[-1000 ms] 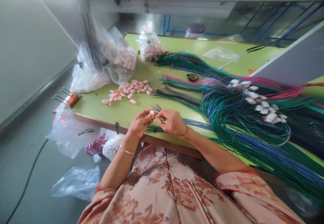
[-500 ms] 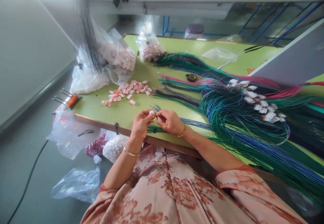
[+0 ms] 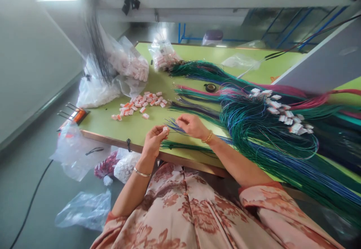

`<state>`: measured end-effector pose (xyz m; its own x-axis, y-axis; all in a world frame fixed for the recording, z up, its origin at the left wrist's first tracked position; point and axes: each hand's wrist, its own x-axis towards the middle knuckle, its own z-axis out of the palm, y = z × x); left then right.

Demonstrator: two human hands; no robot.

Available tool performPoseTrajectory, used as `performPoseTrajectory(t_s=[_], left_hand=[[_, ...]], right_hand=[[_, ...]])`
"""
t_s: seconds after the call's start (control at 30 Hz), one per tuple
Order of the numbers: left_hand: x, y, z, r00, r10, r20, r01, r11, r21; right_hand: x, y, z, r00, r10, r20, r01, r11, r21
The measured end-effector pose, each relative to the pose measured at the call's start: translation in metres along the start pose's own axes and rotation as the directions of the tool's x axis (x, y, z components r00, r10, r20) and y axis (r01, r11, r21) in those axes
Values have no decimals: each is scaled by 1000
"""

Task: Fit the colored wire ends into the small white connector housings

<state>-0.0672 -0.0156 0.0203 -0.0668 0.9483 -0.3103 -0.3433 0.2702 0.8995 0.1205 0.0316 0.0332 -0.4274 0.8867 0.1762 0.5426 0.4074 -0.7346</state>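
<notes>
My left hand (image 3: 153, 141) is closed over the front of the table, pinching a small white and orange connector housing (image 3: 166, 129) between thumb and fingers. To its right, my right hand (image 3: 194, 126) hovers with curled fingers over the tips of a bundle of blue wires (image 3: 170, 122). Whether a wire end sits in those fingers is too small to make out. Nearer the table edge lies a bundle of green wires (image 3: 187, 146). Beyond my left hand, loose white and orange connectors (image 3: 144, 101) are spread in a pile.
Wires with white connectors attached (image 3: 273, 110) are heaped on the right. A roll of black tape (image 3: 210, 87) lies behind them. Clear bags of connectors (image 3: 132, 67) stand at the back left. An orange tool with metal prongs (image 3: 79, 115) sits at the left corner.
My right hand has moved away from the connector, up and right towards the blue wire tips. My left hand still holds the connector, slightly lower and further left.
</notes>
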Motion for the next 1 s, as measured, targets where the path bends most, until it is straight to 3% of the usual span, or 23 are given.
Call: performPoseTrajectory(t_s=[0.07, 0.13, 0.23, 0.43, 0.73, 0.87, 1.0], left_hand=[[2, 3, -7, 999, -36, 1, 36, 999, -10], [4, 4, -11, 999, -50, 9, 50, 999, -15], [6, 3, -12, 999, -48, 25, 49, 998, -26], [8, -2, -9, 998, -68, 20, 69, 996, -49], [10, -5, -10, 997, -68, 32, 69, 996, -48], [8, -3, -10, 998, -58, 34, 60, 996, -61], [8, -1, -9, 997, -56, 48, 60, 994, -89]], right_hand=[[8, 12, -10, 995, 103, -15, -103, 990, -94], [12, 21, -13, 980, 188, 62, -169, 957, -236], [14, 24, -4, 957, 245, 157, -164, 901, -401], [10, 13, 9, 944, 298, 143, -175, 818, -547], [12, 10, 9, 943, 264, 203, -97, 801, -591], [9, 12, 10, 955, 258, 143, -124, 791, -599], [9, 14, 10, 976, 197, 96, -130, 873, -471]])
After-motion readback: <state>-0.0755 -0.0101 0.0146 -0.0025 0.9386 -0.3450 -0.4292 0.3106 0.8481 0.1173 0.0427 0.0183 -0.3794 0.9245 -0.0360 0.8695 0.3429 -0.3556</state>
